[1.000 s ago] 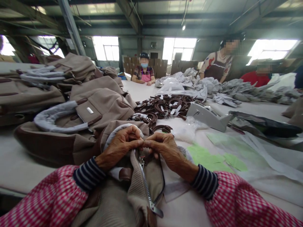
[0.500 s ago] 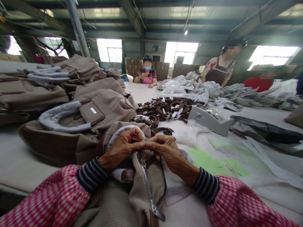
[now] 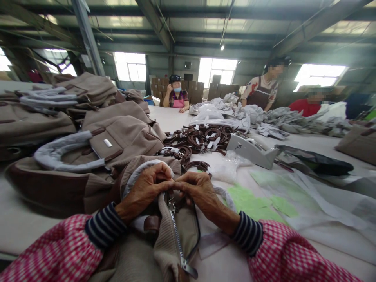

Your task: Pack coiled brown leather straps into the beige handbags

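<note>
Head view: left hand [image 3: 148, 187] and right hand [image 3: 197, 190] pinched on bag [image 3: 164, 231].

A hall with steel roof beams [image 3: 164, 29], bright windows [image 3: 217, 70] and stacked cardboard boxes [image 3: 194, 87].

A bag-making factory hall; bare steel roof beams [image 3: 152, 17] and big windows [image 3: 131, 66] at twelve o'clock; a long white table [image 3: 176, 113] runs away from the viewer; finished tan handbags [image 3: 123, 133] pile up at ten o'clock; brown leather straps [image 3: 202, 137] heap mid-table; stacked cardboard cartons [image 3: 190, 84] behind; seated workers [image 3: 175, 96] sort grey wrapping [image 3: 264, 113] at one o'clock.
</note>
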Action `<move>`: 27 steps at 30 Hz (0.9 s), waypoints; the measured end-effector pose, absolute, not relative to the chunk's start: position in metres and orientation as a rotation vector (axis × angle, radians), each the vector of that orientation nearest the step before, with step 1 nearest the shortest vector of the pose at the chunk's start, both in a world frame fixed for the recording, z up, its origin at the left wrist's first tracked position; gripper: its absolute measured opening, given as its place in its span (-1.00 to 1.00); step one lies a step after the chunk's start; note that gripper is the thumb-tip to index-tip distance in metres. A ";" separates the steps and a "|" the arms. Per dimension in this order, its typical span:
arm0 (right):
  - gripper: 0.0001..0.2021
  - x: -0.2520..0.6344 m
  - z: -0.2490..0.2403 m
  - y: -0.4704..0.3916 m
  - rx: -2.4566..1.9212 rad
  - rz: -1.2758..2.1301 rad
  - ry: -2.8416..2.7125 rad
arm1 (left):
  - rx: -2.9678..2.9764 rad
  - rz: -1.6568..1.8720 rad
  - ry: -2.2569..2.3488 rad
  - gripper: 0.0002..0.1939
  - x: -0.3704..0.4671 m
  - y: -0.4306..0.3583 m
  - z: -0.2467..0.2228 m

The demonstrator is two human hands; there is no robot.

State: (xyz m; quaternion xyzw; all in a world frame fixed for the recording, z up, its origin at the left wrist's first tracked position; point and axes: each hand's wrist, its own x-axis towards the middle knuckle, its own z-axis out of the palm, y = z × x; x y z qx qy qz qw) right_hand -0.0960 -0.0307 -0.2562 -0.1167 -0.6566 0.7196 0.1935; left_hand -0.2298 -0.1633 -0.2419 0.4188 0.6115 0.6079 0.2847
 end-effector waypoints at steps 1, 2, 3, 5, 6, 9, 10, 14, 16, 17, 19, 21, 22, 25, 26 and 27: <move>-0.72 -0.096 -0.256 -0.031 -0.316 2.013 -1.850 | 1.126 1.640 1.657 -0.61 -0.230 -0.163 -0.242; -0.74 -0.095 -0.257 -0.031 -0.312 2.005 -1.852 | 1.124 1.654 1.674 -0.62 -0.230 -0.163 -0.242; -0.75 -0.095 -0.256 -0.031 -0.316 2.000 -1.847 | 1.120 1.671 1.685 -0.63 -0.230 -0.163 -0.242; -0.73 -0.096 -0.255 -0.031 -0.331 2.014 -1.820 | 1.107 1.697 1.681 -0.64 -0.230 -0.163 -0.242; -0.70 -0.096 -0.255 -0.031 -0.340 2.031 -1.809 | 1.104 1.706 1.669 -0.64 -0.230 -0.163 -0.242; -0.60 -0.096 -0.251 -0.031 -0.388 2.066 -1.784 | 1.135 1.701 1.632 -0.66 -0.231 -0.165 -0.241; -0.58 -0.095 -0.251 -0.031 -0.399 2.070 -1.783 | 1.144 1.692 1.624 -0.68 -0.231 -0.166 -0.241; -0.60 -0.094 -0.250 -0.030 -0.365 2.075 -1.810 | 1.137 1.653 1.608 -0.70 -0.230 -0.167 -0.238; -0.61 -0.094 -0.252 -0.030 -0.350 2.066 -1.820 | 1.124 1.655 1.594 -0.69 -0.230 -0.167 -0.237; -0.60 -0.095 -0.253 -0.031 -0.348 2.062 -1.820 | 1.120 1.665 1.584 -0.69 -0.230 -0.167 -0.237; -0.58 -0.097 -0.255 -0.032 -0.350 2.058 -1.810 | 1.113 1.686 1.562 -0.68 -0.230 -0.166 -0.237; -0.57 -0.100 -0.256 -0.034 -0.349 2.063 -1.788 | 1.104 1.698 1.533 -0.66 -0.231 -0.166 -0.238; -0.56 -0.101 -0.257 -0.035 -0.344 2.068 -1.776 | 1.096 1.703 1.516 -0.64 -0.231 -0.166 -0.239; -0.56 -0.104 -0.261 -0.037 -0.323 2.087 -1.760 | 1.079 1.700 1.500 -0.62 -0.234 -0.164 -0.243; -0.57 -0.104 -0.262 -0.037 -0.318 2.090 -1.765 | 1.078 1.687 1.511 -0.64 -0.235 -0.163 -0.243; -0.59 -0.104 -0.262 -0.035 -0.313 2.079 -1.782 | 1.085 1.666 1.537 -0.68 -0.235 -0.162 -0.243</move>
